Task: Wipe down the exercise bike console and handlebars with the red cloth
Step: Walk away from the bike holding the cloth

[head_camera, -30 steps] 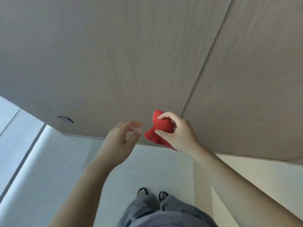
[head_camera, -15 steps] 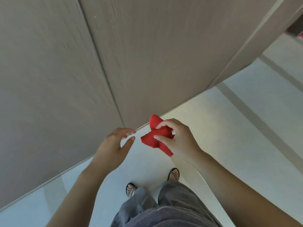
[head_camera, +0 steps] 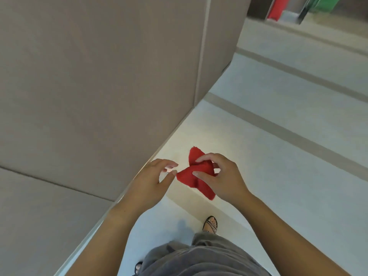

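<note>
Right hand (head_camera: 221, 176) grip: thumb and fingers pinched on the red cloth (head_camera: 196, 174), which is bunched into a crumpled wad held in mid-air in front of the body, one pointed corner sticking up past the fingertips, another hanging below the palm. Left hand (head_camera: 151, 180) just beside it, grip loosely spread, fingers curled with thumb tip at or very near the cloth's left edge; contact cannot be told. Both forearms bare, reaching forward from the lower frame, wrists slightly bent inward toward each other. Cloth looks soft, matte, woven, folds partly hidden under the right fingers. Below the hands, grey loose trousers (head_camera: 199, 257) and a black strappy sandal (head_camera: 210, 225) with pale studs; the other foot mostly hidden by fabric at the bottom edge. Floor (head_camera: 278, 176) pale, smooth tile with darker beige bands crossing diagonally. Left side filled by a tall taupe panelled wall (head_camera: 99, 86), faint wood-grain texture, thin seams between panels. Top right corner, blurred and cut off: red and green upright shapes (head_camera: 298, 6), unidentifiable.
</note>
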`<state>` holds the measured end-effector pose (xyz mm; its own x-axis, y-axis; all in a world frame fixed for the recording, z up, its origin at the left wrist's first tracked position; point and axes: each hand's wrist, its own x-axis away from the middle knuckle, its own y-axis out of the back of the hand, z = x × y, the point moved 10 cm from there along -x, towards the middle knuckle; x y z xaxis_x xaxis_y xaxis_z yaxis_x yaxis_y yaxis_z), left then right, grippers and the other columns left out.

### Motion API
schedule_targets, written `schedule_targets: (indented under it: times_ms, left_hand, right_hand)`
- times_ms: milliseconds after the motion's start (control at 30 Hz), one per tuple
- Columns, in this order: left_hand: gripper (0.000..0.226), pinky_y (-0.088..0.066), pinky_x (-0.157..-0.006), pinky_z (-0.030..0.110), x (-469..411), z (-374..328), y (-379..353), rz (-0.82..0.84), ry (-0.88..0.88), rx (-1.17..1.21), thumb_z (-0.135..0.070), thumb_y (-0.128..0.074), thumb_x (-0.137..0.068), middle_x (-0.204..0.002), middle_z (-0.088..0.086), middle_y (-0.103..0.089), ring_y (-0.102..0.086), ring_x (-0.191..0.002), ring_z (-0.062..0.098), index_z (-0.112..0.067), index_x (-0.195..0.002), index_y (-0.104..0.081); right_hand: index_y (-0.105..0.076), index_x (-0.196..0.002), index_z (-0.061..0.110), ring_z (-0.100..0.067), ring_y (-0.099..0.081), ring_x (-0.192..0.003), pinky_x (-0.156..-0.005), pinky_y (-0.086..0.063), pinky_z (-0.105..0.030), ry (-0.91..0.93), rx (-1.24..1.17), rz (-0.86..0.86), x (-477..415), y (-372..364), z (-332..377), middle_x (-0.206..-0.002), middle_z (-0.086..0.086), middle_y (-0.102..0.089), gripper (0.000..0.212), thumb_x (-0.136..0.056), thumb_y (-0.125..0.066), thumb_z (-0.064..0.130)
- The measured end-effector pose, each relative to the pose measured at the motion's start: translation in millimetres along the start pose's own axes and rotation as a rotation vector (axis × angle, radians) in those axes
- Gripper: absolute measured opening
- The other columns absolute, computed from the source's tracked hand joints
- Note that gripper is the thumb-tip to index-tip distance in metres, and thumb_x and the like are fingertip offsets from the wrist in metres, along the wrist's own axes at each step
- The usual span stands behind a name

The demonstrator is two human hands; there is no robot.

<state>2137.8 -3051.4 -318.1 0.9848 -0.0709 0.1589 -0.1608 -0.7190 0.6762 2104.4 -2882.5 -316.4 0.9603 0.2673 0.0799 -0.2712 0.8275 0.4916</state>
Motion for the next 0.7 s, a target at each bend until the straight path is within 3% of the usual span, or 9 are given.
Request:
schedule_targets:
  times_ms: [233, 467, 700]
  left_hand:
    - [0.020, -0.036, -0.077, 0.009, -114, -128, -102, 0.198, -0.182, -0.043, -0.037, -0.046, -0.094, -0.112, -0.021, -0.054, -0.053, -0.100, -0.002, -0.037, -0.112, -0.056]
    - [0.023, -0.034, -0.077, 0.006, -174, -199, -163, 0.336, -0.274, -0.118, -0.042, -0.044, -0.094, -0.115, -0.023, -0.052, -0.051, -0.102, -0.004, -0.039, -0.114, -0.054]
    - [0.020, -0.034, -0.076, 0.004, -254, -239, -208, 0.408, -0.332, -0.122, -0.040, -0.046, -0.093, -0.111, -0.026, -0.051, -0.049, -0.098, -0.012, -0.040, -0.112, -0.054]
  right_hand:
    - [-0.040, -0.108, 0.049, 0.009, -0.053, -0.086, -0.061, -0.041, -0.004, -0.177, -0.045, -0.269, -8, 157, -88, -0.095, 0.035, -0.048, 0.065, -0.064, -0.084, 0.031]
    - [-0.052, -0.108, 0.039, 0.010, -0.054, -0.088, -0.066, -0.041, -0.005, -0.270, -0.061, -0.366, -13, 236, -144, -0.100, 0.025, -0.058, 0.054, -0.064, -0.083, 0.031]
    - [-0.055, -0.107, 0.036, 0.017, -0.053, -0.085, -0.063, -0.039, 0.003, -0.320, -0.093, -0.436, -53, 296, -190, -0.101, 0.020, -0.060, 0.052, -0.064, -0.083, 0.029]
